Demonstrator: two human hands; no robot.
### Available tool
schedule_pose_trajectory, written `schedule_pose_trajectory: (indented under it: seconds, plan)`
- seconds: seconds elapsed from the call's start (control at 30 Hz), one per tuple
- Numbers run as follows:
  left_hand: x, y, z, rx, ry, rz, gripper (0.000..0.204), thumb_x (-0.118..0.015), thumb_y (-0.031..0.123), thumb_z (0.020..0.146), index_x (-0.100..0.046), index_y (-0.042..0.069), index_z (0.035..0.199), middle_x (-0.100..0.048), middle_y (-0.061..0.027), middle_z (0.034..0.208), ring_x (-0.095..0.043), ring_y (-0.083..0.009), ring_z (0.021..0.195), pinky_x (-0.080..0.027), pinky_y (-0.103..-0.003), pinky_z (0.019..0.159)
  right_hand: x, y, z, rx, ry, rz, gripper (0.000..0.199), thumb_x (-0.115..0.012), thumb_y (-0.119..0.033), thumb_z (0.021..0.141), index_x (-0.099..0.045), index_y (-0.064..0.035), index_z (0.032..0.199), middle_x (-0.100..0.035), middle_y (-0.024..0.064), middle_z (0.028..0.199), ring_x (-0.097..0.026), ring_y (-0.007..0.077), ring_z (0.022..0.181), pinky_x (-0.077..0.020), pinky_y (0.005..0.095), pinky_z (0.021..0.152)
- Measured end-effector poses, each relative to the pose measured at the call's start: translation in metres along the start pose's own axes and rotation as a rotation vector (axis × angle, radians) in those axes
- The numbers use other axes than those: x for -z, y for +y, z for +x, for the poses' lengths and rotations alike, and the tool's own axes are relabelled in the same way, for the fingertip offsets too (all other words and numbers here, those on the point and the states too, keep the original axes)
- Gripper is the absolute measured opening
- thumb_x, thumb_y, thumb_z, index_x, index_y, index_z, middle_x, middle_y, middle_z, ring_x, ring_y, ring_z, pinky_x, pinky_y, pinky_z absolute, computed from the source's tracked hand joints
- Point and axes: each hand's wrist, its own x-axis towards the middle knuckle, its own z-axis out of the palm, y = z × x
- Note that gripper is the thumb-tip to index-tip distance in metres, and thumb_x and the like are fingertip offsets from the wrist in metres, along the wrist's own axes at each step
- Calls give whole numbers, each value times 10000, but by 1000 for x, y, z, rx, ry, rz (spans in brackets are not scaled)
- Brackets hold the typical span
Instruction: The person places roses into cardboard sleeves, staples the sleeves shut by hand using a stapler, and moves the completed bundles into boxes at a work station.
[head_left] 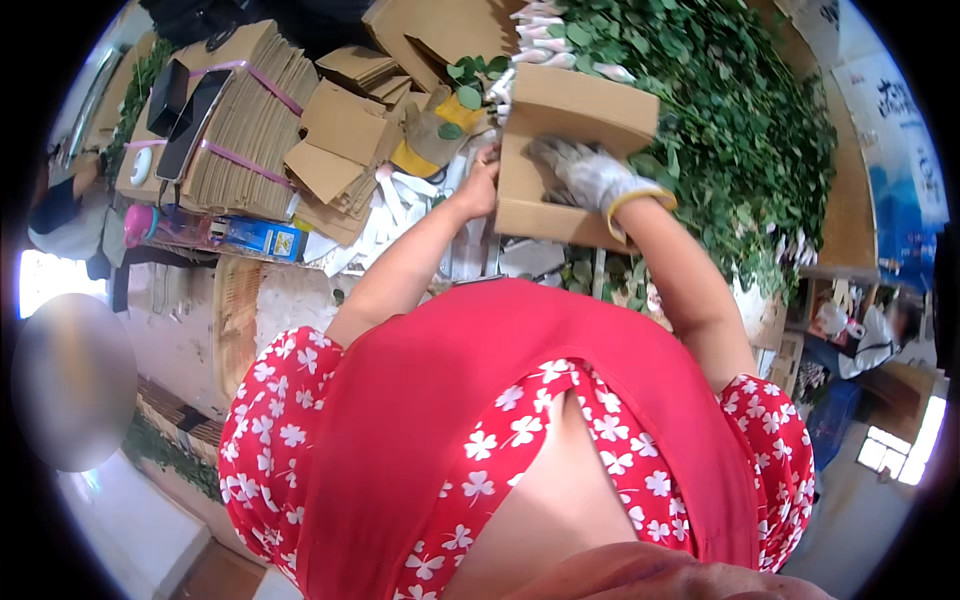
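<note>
An open brown cardboard box (585, 95) stands on the work table in front of me. My left hand (480, 183) is bare and closed on the box's left side, its fingertips partly hidden. My right hand (585, 172) wears a grey-white work glove with a yellow cuff. It reaches into the box's opening with its fingers stretched out toward the left wall, and I see nothing held in it. Just left of the box lies another work glove (425, 145), grey and yellow. White paper-like strips (400, 205) are scattered beside my left forearm.
Green leafy stems (720, 150) are heaped to the right, with white-wrapped ends (540, 40) behind the box. At left stands a strapped stack of flat cardboard (245, 120), carrying a phone (200, 120). Folded cardboard pieces (345, 140) and a blue box (262, 238) lie nearby.
</note>
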Motion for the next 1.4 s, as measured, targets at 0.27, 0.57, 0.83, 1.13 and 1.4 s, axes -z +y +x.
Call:
schedule_pose_trajectory:
  seconds: [0.27,0.57,0.83,1.13,1.4]
  plan:
    - [46,58,41,196,74,104,366,-591,313,865,-626,42,1109,-626,-206,1075,-616,-335,968,-482,-399,841,13,-23,-7,-22,-52,5,670,-665,-310,789,-372,-180,1377,-302,118,1471,-332,303,1332,-321,536,1027]
    - [45,52,32,23,-19,170,360,-518,335,868,-619,73,1094,-621,-183,1083,-576,-357,1018,-457,-429,849,116,-140,129,697,364,-20,468,-512,-122,793,-533,-23,1250,-510,127,1325,-454,276,1251,-335,348,1069]
    - [41,34,69,143,-175,305,356,-487,313,886,-620,44,1076,-627,-216,1027,-579,-388,978,-460,-448,826,134,-49,39,686,884,356,262,-568,-121,841,-646,-81,1088,-618,52,1109,-560,235,1047,-441,344,925]
    - [45,55,75,100,-216,403,364,-450,328,924,-635,40,1048,-632,-232,970,-584,-416,929,-460,-463,794,26,-17,-116,88,835,1215,335,-642,-144,821,-561,-8,1117,-620,57,1007,-601,103,818,-510,222,732]
    - [59,49,83,118,-300,379,404,-508,349,904,-644,-24,974,-627,-267,913,-602,-413,898,-474,-421,761,12,66,-100,324,465,419,395,-557,-131,884,-509,-159,1274,-629,93,1094,-626,231,944,-497,302,834]
